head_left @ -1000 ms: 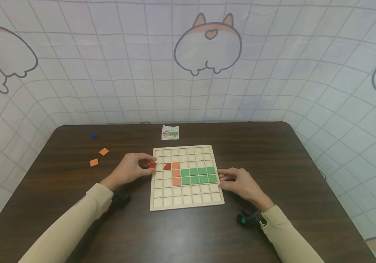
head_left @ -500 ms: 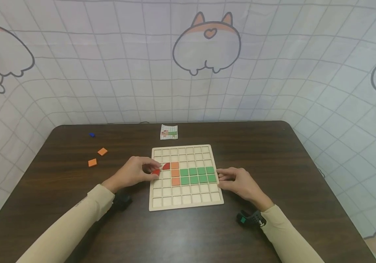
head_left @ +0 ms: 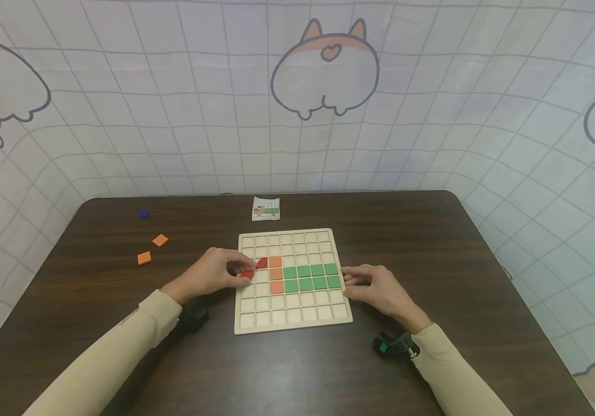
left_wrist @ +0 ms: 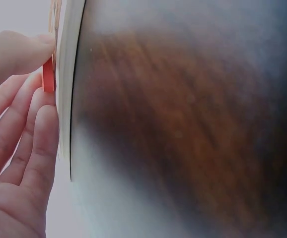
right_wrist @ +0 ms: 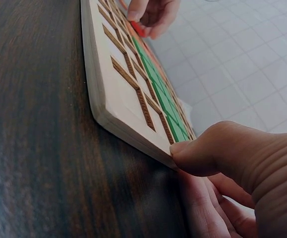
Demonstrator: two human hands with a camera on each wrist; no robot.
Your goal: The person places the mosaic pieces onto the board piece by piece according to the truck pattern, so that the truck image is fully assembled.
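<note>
Left hand: left hand (head_left: 213,273) at the 9 o'clock edge of the wooden grid board (head_left: 293,322); thumb and fingers (left_wrist: 40,130) pinch a red piece (head_left: 247,274), held over the board's left cells.
Red piece: small, red; just at 7 o'clock of a second red piece (head_left: 262,263) already seated in a cell.
Right hand: right hand (head_left: 377,287) at the board's 3 o'clock edge; fingers close together, thumb tip (right_wrist: 193,148) pressed against the rim, holding nothing else.
Board: orange column (head_left: 276,274) beside a two-row green block (head_left: 310,276).
Table: dark wood table (head_left: 458,260); two orange tiles (head_left: 151,249) and a blue bit (head_left: 143,213) toward 10 o'clock, well apart from the board; pattern card (head_left: 266,208) at 12 o'clock.
</note>
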